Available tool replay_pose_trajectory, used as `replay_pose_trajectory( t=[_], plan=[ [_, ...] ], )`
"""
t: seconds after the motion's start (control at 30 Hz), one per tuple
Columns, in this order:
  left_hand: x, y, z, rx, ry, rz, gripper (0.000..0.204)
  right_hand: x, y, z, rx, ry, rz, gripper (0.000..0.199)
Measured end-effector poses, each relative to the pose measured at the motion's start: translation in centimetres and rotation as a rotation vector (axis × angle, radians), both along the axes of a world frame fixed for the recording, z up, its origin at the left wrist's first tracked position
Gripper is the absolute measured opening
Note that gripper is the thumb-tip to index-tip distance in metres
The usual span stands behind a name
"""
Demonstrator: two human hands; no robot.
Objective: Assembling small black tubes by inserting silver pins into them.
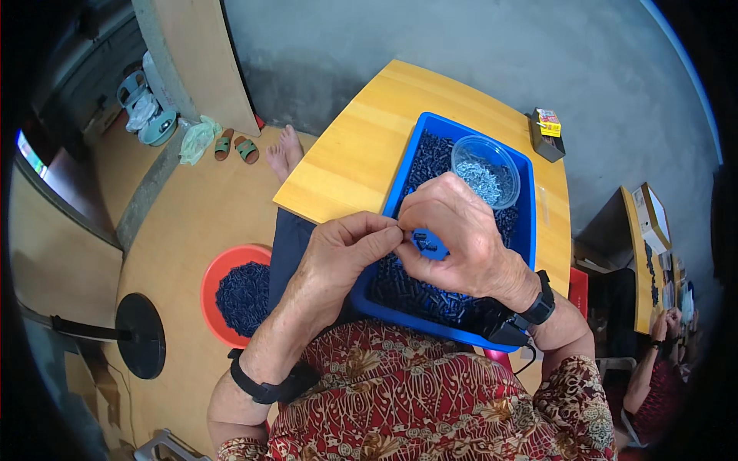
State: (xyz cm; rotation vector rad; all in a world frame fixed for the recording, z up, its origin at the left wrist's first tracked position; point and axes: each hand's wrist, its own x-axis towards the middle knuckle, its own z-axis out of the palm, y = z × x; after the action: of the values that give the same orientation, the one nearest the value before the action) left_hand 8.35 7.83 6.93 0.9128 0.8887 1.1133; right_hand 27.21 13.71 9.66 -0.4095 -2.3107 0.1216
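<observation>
Left hand — raised over the near left corner of the blue tray, thumb and forefinger pressed together on something very small; what it is cannot be told. Fingertips meet those of the right hand.

Right hand — held over the middle of the tray, fingers curled and pinched together at the point where the two hands touch. Whether it grips the same small item cannot be told.

Blue tray — rectangular, plastic, resting on the wooden table at its near edge, just in front of the person. Filled with many small dark pieces, heaped along its bottom and far side.

Clear round cup — stands inside the tray at its far right corner, holding small grey metal bits.

Wristbands — a black band on the left wrist; a black band with a small black box and cable on the right wrist.

Red bowl — on the floor left of the person, holding more of the dark pieces.

Small box — dark with a yellow top, on the table beyond the tray.

Green sandals — a pair on the floor, far left, near a bare foot.
</observation>
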Motion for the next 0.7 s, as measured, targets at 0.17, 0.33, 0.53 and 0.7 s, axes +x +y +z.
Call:
replay_pose_trajectory(
  t=[0.17,0.33,0.53,0.7],
  plan=[
    [-0.3,0.1,-0.2,0.094,0.09,0.081,0.017,0.9,0.1,1.0,-0.17,-0.118,0.035,0.027],
    [-0.3,0.0,0.0,0.114,0.154,0.059,0.016,3.4,0.7,0.6,-0.39,-0.551,0.069,0.015],
    [-0.3,0.2,-0.2,0.137,0.195,0.06,0.016,3.7,1.1,-1.3,-0.431,-0.697,0.055,0.009],
    [-0.2,0.1,0.2,0.109,0.204,0.081,0.016,4.1,1.3,-1.8,-0.461,-0.716,0.038,0.01]
  ],
)
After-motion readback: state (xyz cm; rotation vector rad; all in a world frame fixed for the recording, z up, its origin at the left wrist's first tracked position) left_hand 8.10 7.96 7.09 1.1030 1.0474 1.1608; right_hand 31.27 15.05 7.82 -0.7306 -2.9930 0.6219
